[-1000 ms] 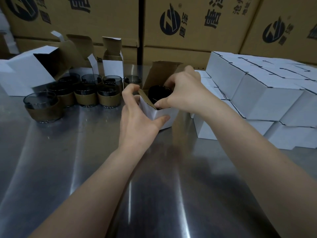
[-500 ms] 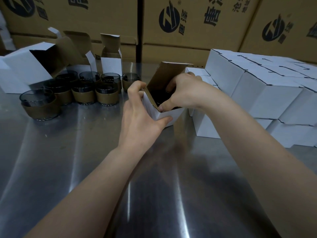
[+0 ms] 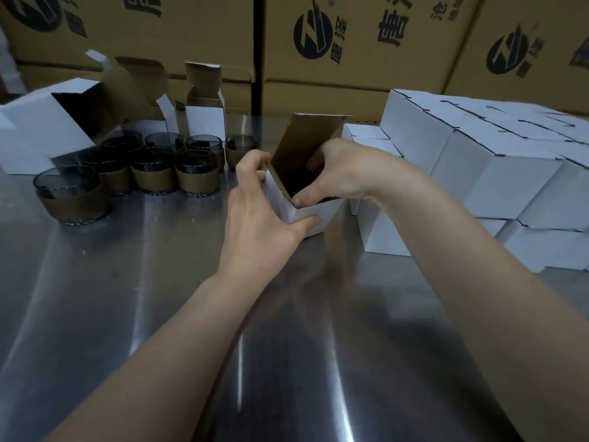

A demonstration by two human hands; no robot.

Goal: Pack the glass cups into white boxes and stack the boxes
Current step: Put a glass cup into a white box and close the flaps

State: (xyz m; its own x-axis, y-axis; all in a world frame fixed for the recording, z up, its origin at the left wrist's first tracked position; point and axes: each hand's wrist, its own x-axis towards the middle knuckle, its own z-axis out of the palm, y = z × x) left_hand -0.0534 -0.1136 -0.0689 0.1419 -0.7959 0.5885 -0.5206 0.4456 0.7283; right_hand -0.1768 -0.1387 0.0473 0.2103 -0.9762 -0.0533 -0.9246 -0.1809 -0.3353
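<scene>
The right hand is covering the mouth of the white box, so its contents are showing only as a dark patch. The left hand is keeping most of its fingers out of sight against the box's left side. The stack of closed boxes is running off the right edge of the frame.

Front: the steel table is left bare around the forearms.
Left: passage is barred by glass cups, with opened boxes behind.
Centre: occupied by the held box, flap raised, gripped by the left hand and right hand.
Right: closed off by stacked white boxes.
Rear: walled by brown cartons.
</scene>
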